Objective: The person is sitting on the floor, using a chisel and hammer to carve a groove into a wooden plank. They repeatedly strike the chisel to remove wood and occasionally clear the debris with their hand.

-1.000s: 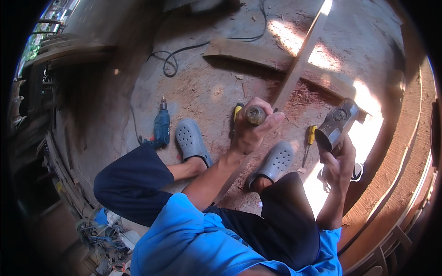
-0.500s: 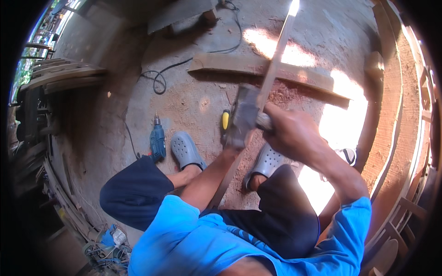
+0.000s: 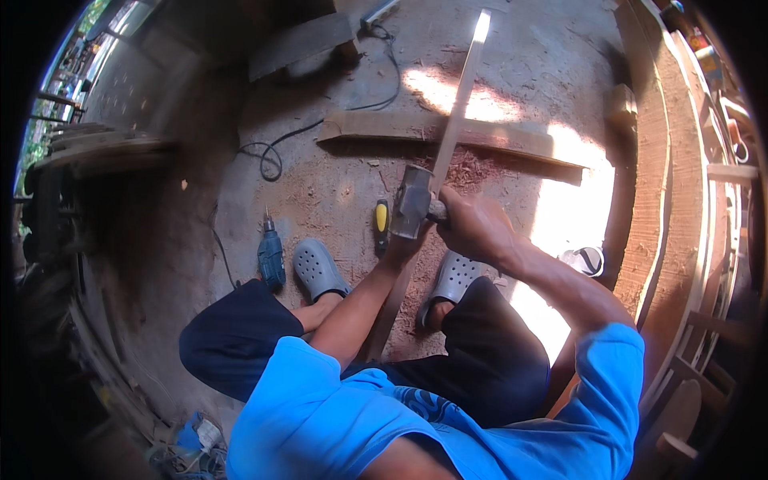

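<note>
Right grip (image 3: 475,228) holds hammer (image 3: 412,202); shirt (image 3: 320,400) bears dark print (image 3: 429,404).

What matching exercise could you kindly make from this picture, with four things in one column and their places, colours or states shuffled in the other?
Things:
1. hammer
2. power drill
3. clogs
4. thick wooden beam

Descriptions:
A. grey, dotted with holes, worn on the feet
B. crossed in this view by a long narrow strip of wood
C. gripped by the right hand
D. blue-green, lying on the floor

Right pairs: 1-C, 2-D, 3-A, 4-B.
</note>
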`<state>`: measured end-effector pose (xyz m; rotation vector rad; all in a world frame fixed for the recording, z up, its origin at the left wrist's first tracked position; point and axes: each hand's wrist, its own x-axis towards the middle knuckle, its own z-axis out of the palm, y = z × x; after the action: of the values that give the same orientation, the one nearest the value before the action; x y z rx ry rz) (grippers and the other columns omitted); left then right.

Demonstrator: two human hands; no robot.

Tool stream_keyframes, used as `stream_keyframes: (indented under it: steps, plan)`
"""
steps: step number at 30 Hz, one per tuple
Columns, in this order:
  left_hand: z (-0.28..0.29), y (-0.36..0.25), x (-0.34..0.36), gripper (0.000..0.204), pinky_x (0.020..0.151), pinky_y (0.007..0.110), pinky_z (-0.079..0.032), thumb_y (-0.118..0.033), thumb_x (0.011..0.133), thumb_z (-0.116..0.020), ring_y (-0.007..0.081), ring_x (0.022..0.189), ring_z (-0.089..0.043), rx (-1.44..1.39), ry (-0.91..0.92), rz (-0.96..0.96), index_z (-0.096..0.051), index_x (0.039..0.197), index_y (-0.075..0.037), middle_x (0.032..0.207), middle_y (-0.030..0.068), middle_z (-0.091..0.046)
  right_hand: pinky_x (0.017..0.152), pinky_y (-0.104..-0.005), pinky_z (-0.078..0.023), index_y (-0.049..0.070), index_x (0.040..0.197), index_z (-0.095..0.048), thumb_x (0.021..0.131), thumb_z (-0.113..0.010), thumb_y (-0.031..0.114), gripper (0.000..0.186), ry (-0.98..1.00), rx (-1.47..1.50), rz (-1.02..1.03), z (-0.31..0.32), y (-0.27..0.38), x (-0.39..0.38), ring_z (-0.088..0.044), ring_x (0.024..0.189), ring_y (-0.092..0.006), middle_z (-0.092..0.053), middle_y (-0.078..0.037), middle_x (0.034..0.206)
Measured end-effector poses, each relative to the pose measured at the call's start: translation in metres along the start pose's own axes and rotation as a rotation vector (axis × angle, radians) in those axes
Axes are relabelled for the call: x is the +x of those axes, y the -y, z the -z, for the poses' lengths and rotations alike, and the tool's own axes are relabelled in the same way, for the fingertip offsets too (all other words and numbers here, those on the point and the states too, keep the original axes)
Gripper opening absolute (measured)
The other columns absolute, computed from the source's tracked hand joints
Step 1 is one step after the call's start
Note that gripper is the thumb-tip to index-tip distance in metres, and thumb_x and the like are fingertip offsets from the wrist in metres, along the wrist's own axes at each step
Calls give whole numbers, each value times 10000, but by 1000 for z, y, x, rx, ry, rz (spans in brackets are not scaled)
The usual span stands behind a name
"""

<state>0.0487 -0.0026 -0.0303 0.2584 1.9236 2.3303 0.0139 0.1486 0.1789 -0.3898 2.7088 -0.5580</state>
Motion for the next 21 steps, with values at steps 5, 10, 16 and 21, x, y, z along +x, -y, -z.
stream_keyframes:
  steps: [5,10,16,21]
  plan:
    - [4,8,53,280,799,311,-521,-240,937,-777,130,975,-634,-65,189,31,-643,1091,-50,1002,40,-659,672,-521,-546,39,1112,-604,851,-708,203,325,-155,275,20,-47,-30,-10,-698,744,-441,-676,-249,768]
    - [-17,-13,107,193,616,257,-458,-161,939,-764,53,688,-539,-109,54,246,-597,860,-103,784,-44,-585,704,-418,-531,4,1095,-630,794,-701,120,331,-239,615,-234,-37,-36,-37,-670,689,-333,-653,-194,729]
    - [-12,-50,90,387,597,271,-410,-183,889,-833,62,616,-451,13,58,110,-533,652,-123,620,-71,-472,656,-322,-518,-6,1131,-647,831,-693,61,311,-356,802,-190,16,-58,-65,-644,699,-157,-674,-78,800]
    - [-10,-53,83,375,617,284,-423,-206,893,-829,68,624,-450,-77,90,135,-527,686,-126,663,-67,-474,560,-250,-465,-8,1108,-631,836,-765,46,308,-771,574,194,73,-22,-62,-597,622,-104,-662,-51,805]
